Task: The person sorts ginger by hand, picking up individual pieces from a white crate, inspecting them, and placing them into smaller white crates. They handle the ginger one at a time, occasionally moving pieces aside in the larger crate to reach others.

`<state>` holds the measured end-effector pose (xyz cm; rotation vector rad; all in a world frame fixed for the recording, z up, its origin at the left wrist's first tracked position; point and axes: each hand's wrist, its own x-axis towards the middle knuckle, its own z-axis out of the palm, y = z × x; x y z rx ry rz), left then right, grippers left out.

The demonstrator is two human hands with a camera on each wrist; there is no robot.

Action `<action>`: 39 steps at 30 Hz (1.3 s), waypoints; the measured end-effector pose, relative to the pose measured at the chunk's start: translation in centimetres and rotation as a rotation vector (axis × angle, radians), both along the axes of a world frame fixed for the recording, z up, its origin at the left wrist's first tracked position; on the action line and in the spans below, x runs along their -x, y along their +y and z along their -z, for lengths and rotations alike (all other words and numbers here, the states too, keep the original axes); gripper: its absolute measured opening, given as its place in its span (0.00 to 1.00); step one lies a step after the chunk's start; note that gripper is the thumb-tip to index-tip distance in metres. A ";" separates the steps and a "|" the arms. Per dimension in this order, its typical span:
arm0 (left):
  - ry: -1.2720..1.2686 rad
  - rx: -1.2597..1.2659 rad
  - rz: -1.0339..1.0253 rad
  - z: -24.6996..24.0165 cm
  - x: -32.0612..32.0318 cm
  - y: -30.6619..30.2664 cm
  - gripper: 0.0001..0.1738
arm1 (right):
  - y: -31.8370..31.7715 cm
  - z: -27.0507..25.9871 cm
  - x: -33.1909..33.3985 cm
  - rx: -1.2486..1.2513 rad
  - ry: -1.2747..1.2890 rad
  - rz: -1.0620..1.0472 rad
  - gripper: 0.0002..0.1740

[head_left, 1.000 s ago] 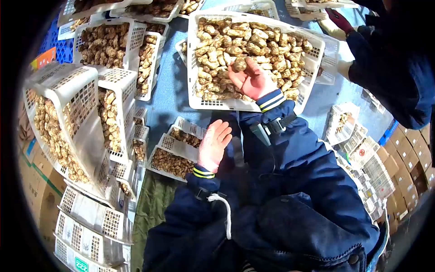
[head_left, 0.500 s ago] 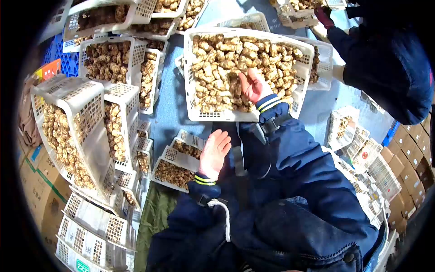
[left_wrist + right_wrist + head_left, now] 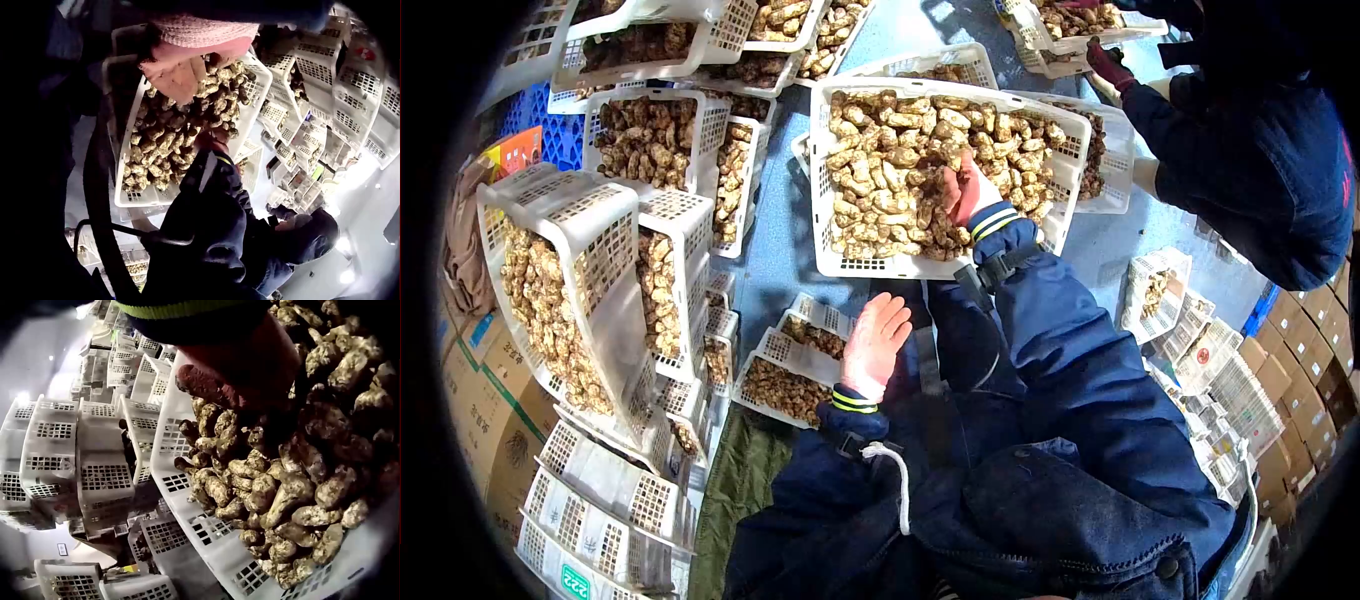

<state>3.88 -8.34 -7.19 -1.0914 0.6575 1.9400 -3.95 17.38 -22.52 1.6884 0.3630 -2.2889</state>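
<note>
Knobbly brown-and-cream produce pieces [image 3: 880,185] fill a large white slotted basket [image 3: 824,205] in the head view. Over its right-hand part, the right hand [image 3: 968,192] reaches down among the pieces, its fingers bent and touching brown ones; whether it grips one is unclear. In the right wrist view that hand [image 3: 244,375] is dark above the produce [image 3: 281,494], its fingertips mostly hidden. The left hand [image 3: 875,347] hovers below the basket's near edge, palm up and fingers extended, with nothing in it. The left wrist view shows this hand [image 3: 178,78] from close by.
Stacked white baskets of produce [image 3: 560,310] stand at the left, and smaller ones [image 3: 780,390] lie beside the left hand. Another person [image 3: 1250,150] works at upper right near a basket [image 3: 1080,25]. Brown cartons [image 3: 1300,350] line the right edge.
The right hand has gone from turned up with a piece at its fingers to reaching down into the produce. The left hand is nearly unmoved. The basket appears lower in view.
</note>
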 end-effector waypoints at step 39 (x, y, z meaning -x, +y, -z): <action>-0.026 0.049 0.019 1.0 0.6 0.6 0.28 | 10.9 -5.6 6.9 -0.310 0.681 -0.070 0.18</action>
